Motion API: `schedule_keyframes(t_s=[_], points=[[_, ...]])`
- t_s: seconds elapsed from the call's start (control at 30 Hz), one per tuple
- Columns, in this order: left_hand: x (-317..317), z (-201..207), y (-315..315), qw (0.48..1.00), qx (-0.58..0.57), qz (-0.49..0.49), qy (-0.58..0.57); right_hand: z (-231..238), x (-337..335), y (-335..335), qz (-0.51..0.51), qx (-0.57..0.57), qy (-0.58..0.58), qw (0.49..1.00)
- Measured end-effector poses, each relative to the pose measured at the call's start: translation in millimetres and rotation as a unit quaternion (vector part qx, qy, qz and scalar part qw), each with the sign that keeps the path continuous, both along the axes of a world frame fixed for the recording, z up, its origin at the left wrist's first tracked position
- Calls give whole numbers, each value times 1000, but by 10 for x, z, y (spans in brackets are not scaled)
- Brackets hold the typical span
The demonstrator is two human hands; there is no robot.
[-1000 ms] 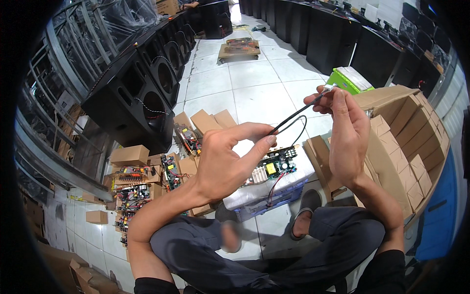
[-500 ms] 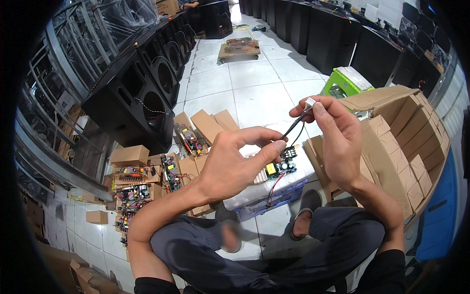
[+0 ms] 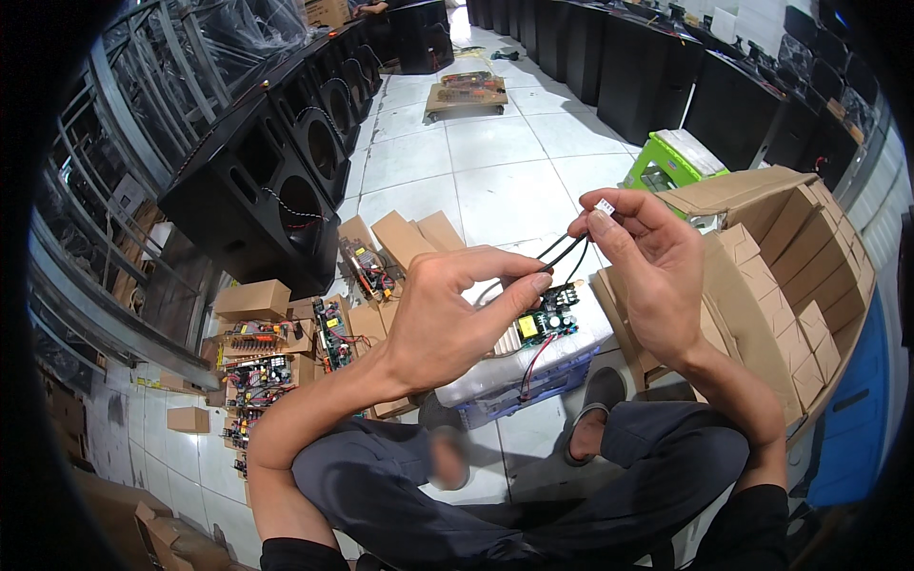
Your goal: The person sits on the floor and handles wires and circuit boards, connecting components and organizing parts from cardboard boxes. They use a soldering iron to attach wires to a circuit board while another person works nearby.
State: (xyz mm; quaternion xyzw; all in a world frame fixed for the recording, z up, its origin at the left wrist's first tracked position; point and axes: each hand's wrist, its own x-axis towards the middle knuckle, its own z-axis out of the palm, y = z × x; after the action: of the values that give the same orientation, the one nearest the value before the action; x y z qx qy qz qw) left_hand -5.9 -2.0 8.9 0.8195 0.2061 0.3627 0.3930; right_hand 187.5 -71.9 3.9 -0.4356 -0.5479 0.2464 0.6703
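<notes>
Cable: a thin pair of black wires [image 3: 562, 252] ending in a small white connector [image 3: 604, 206], held in the air above the person's lap.
Long axis: runs diagonally, the low end near left, the connector end up and far right.
Left hand [image 3: 447, 319]: thumb and forefinger pinched shut on the lower stretch of the wires.
Right hand [image 3: 652, 276]: fingertips closed on the connector end.
Below: a green circuit board [image 3: 545, 321] with a red lead rests on a white block [image 3: 514, 366].
Right: stacked cardboard boxes [image 3: 781, 276].
</notes>
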Motion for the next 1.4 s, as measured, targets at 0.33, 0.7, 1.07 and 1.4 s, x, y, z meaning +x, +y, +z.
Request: schedule_keyframes(t_s=[0.33,0.7,1.07,1.4], points=[[2,-2,-13,999,-39,20,-3,38,-1,-4,1,-9,19,1000],[17,-20,-9,1000,-17,3,-6,12,12,-18,2,6,-6,1000],[11,-34,-7,999,-22,21,-18,17,33,19,-8,-18,2,1000],[27,13,7,998,-47,38,27,-8,34,-7,6,2,-15,1000]])
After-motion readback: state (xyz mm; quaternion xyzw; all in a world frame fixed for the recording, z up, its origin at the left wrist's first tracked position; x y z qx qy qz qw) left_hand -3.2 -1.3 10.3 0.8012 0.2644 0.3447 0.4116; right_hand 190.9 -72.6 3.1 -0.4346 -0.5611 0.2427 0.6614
